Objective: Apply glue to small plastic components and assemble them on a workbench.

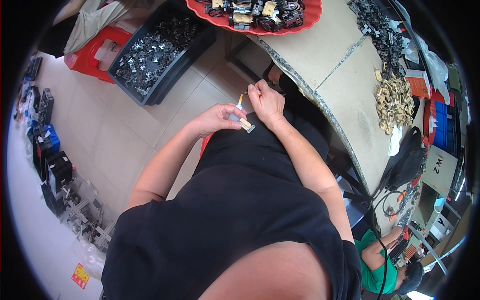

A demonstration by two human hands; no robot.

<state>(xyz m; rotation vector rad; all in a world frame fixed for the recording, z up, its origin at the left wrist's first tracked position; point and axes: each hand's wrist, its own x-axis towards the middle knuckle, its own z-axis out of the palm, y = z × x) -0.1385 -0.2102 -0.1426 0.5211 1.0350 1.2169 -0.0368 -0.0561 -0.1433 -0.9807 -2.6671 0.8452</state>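
Observation:
My left hand [218, 119] is closed around a small tube with an orange nozzle [239, 101], its tip pointing up. Just right of it, a small tan and grey part [247, 125] sits between both hands, over my black-clothed lap. My right hand [267, 104] grips a thin orange-tipped tool [254, 92] and rests beside the part. Both hands hover left of the table's curved edge [320, 107].
A red tray [260, 25] of small wheeled assemblies sits on the beige table above. Tan parts [395, 102] and black parts [377, 30] are piled at right. A black bin [150, 92] of grey metal pieces and a red stool [85, 57] stand on the floor. Another person in green [377, 260] works at lower right.

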